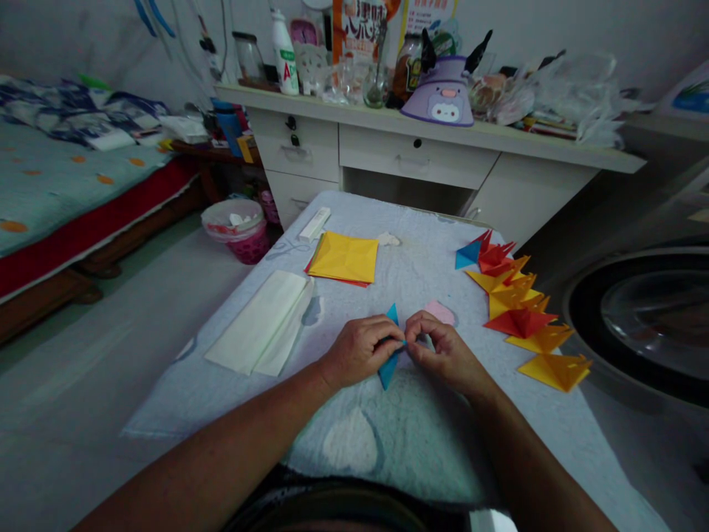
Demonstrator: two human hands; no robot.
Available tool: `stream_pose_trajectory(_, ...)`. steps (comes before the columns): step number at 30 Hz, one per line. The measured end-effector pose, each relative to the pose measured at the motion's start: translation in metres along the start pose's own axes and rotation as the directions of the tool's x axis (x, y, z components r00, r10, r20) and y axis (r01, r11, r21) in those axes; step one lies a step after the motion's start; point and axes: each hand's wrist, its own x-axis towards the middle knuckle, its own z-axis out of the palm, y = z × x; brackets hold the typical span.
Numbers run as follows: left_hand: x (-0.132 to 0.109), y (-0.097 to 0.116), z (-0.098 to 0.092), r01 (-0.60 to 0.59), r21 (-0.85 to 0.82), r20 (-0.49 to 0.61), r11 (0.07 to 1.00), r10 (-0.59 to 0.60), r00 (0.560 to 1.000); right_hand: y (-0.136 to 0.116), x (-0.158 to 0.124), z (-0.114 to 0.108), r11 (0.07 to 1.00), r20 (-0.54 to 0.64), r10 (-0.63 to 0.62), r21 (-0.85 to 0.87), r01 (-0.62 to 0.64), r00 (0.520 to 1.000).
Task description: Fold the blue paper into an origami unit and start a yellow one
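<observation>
My left hand (362, 349) and my right hand (443, 351) meet over the middle of a small table covered with a pale blue cloth (410, 428). Both pinch a blue folded paper (389, 367), whose points stick out above and below my fingers. A stack of square paper sheets (344, 258), yellow on top, lies farther back on the cloth. To the right runs a row of finished folded paper pieces (518, 303) in blue, red, orange and yellow.
A folded white sheet (266, 321) lies at the table's left edge, a small white box (314, 224) at the back left. Beyond stand a cluttered white desk (421, 144), a pink bin (239, 229), a bed (66, 177) on the left and a washing machine drum (648, 318) on the right.
</observation>
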Motion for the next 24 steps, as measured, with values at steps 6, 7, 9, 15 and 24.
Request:
stream_pose_trajectory(6, 0.0005, -0.001, -0.0008, 0.064, -0.06, -0.033, 0.996, -0.066, 0.997, -0.0018, -0.0022, 0.003, 0.991, -0.06, -0.077, -0.112, 0.07, 0.995)
stream_pose_trajectory(7, 0.0005, -0.0011, -0.0008, 0.072, -0.064, -0.035, 0.995, -0.074, 0.997, -0.0021, -0.0023, 0.0036, 0.987, -0.071, -0.09, -0.137, 0.08, 0.993)
stream_pose_trajectory(9, 0.0007, -0.0007, -0.0007, 0.085, -0.066, -0.034, 0.994, -0.087, 0.996, -0.0027, -0.0023, 0.0043, 0.98, -0.09, -0.11, -0.177, 0.092, 0.99)
stream_pose_trajectory(15, 0.001, 0.0008, -0.0008, 0.107, -0.06, -0.034, 0.992, -0.109, 0.993, -0.0052, -0.0021, 0.0046, 0.949, -0.114, -0.173, -0.287, 0.134, 0.978)
stream_pose_trajectory(24, 0.0013, -0.0003, -0.0014, 0.145, -0.103, -0.041, 0.984, -0.15, 0.988, -0.0057, -0.003, 0.0081, 0.879, -0.124, -0.276, -0.434, 0.198, 0.953)
